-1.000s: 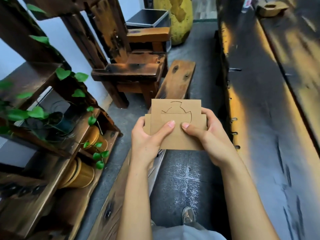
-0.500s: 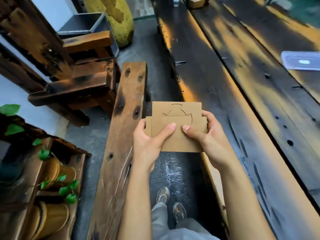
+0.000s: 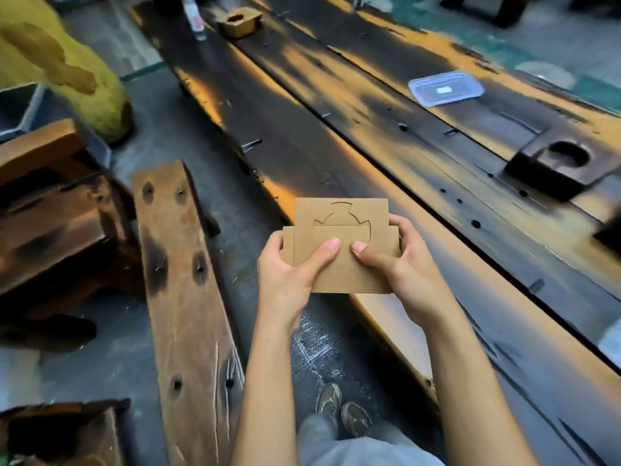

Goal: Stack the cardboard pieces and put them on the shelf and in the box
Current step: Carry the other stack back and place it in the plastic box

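Note:
A small stack of brown cardboard pieces (image 3: 342, 250) is held up in front of me, between both hands. The rear piece sticks up higher and has a round cut-out outline in it. My left hand (image 3: 285, 280) grips the stack's left edge with the thumb on the front face. My right hand (image 3: 403, 270) grips the right edge the same way. The stack hangs above the floor gap between a wooden bench (image 3: 181, 284) and the long dark table (image 3: 386, 136). No shelf shows in this view.
On the table lie a clear plastic lid (image 3: 445, 88), a dark wooden block with a round hole (image 3: 564, 164), a lighter block (image 3: 239, 21) and a bottle (image 3: 195, 15). Wooden furniture (image 3: 50, 203) stands at left, a yellow object (image 3: 67, 68) behind it. My shoes (image 3: 342, 408) are below.
The view has swung right, away from the plant shelf and toward the long table. Both hands keep the same grip on the cardboard stack.

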Demonstrator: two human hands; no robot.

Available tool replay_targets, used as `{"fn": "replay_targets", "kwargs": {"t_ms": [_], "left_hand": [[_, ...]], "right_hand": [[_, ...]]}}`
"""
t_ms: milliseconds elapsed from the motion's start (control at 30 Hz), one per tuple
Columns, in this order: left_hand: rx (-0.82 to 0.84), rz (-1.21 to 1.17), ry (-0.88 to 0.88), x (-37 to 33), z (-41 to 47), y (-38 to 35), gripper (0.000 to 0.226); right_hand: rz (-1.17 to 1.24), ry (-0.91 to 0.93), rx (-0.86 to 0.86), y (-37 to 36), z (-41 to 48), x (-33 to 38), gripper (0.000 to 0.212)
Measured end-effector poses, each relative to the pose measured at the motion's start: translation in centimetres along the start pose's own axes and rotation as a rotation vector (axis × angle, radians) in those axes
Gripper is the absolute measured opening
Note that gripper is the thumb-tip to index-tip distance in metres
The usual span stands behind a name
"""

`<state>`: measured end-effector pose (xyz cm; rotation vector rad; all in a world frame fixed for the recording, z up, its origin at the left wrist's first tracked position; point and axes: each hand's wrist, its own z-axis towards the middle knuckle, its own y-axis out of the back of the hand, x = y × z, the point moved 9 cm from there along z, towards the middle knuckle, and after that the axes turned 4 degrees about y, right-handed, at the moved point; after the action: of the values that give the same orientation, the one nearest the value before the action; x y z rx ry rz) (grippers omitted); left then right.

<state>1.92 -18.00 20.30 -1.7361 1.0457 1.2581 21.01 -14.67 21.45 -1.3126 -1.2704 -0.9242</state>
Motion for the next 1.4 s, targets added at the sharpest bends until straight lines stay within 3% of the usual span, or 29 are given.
{"fn": "replay_targets", "kwargs": {"t_ms": [333, 733, 1200, 1400], "left_hand": [[0.3, 0.004, 0.032, 0.3, 2.3, -5.7, 0.051], [0.58, 0.056, 0.087, 2.4, 0.8, -13.4, 0.045], [0.734, 0.076, 0.136, 5.7, -5.4, -24.6, 0.052], [0.766, 0.111, 0.144, 7.4, -8.2, -29.5, 0.054]], "right_hand": [[0.02, 0.059, -0.277, 4.2, -1.6, 0.8, 0.066], [-0.011, 0.071, -0.575, 10.6, -6.3, 1.0, 0.053], [-0.102, 0.078, -0.709, 22.0, -12.2, 1.5, 0.061], [-0.376, -0.015, -0.753, 27.3, -15.0, 2.4, 0.074]]}}
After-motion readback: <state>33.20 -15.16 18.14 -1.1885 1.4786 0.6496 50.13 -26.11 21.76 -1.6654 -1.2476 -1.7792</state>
